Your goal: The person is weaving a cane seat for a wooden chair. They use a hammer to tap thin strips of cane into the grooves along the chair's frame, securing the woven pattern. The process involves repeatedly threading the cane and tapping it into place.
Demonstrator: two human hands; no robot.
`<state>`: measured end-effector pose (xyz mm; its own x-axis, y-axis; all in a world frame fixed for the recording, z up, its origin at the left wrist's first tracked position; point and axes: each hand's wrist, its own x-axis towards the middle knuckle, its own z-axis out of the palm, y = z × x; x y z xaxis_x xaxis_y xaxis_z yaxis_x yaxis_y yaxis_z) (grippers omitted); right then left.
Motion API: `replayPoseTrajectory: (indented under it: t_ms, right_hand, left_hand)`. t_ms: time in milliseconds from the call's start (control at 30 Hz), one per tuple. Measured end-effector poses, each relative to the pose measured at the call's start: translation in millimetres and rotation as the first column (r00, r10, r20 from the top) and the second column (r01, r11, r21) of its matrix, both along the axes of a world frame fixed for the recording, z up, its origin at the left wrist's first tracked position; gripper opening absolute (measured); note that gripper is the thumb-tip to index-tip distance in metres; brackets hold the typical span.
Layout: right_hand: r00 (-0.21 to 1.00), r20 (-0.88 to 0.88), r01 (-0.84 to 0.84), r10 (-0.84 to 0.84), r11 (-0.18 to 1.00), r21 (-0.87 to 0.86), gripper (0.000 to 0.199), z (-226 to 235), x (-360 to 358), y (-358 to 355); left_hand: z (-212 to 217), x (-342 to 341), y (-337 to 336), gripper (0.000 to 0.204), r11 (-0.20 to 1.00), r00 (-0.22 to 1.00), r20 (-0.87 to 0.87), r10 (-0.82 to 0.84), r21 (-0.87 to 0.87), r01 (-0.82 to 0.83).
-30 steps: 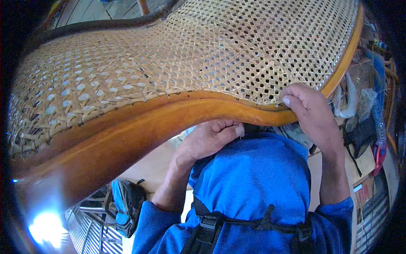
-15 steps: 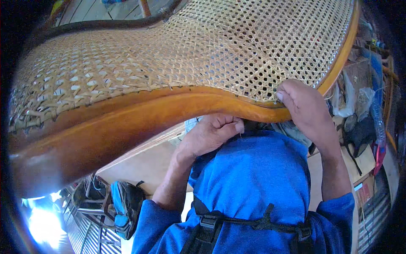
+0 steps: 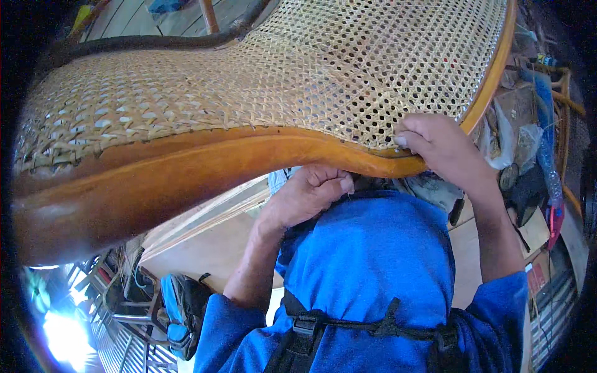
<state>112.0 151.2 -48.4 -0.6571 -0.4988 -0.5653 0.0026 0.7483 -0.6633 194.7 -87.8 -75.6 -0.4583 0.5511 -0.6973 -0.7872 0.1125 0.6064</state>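
A curved, honey-coloured wooden frame (image 3: 273,149) sweeps across in front of me, with woven cane webbing (image 3: 298,81) laced along its edge. My right hand (image 3: 438,149) rests over the frame's inner edge at the right, fingers curled and thumb pinched against the cane. What its fingertips hold, if anything, is hidden. Below the frame's lower edge is my left hand (image 3: 314,193), its fingers curled and thumb pressed to the forefinger. A thin strand seems to stick out by the thumb, too fine to make out.
A blue and black backpack (image 3: 181,314) lies at lower left beside a wooden chair frame (image 3: 134,304). Plywood sheets (image 3: 199,248) lie beneath the frame. Clear plastic bags (image 3: 528,146) and a blue wrapped length (image 3: 547,124) are at the right. A dark rail (image 3: 149,43) bounds the far left.
The view has shifted slightly, so the frame and cane sit a little differently. Both hands keep their curled grips at nearly the same spots on the frame.
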Motion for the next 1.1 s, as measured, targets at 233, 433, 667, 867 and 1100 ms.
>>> replayPoseTrajectory:
  t_ms: [233, 433, 667, 867, 1100]
  right_hand:
    - [0.955, -0.077, 0.275, -0.288, 0.951, -0.141, 0.014, 10, 27, -1]
    - [0.938, -0.167, 0.286, -0.302, 0.951, -0.114, 0.013, 1, 34, -6]
    - [0.849, -0.215, 0.475, -0.483, 0.875, -0.092, 0.01, 2, 47, -18]
    - [0.741, -0.272, 0.598, -0.614, 0.787, -0.15, 0.01, -2, 54, -29]
    - [0.772, -0.404, 0.51, -0.491, 0.858, -0.067, 0.012, -7, 55, -28]
  left_hand:
    - [2, 3, 3, 0.022, 0.999, 0.998, -0.055, 0.022, -0.041, -0.024]
    - [5, 1, 1, 0.023, 0.996, 1.0, 0.024, -0.002, -0.085, 0.004]
    - [3, 5, 1, 0.022, 0.998, 0.999, 0.01, 0.035, -0.053, -0.034]
    - [3, 4, 2, 0.019, 0.998, 0.998, 0.024, 0.055, -0.04, -0.054]
    - [1, 6, 1, 0.02, 0.998, 0.999, -0.006, 0.046, -0.044, -0.046]
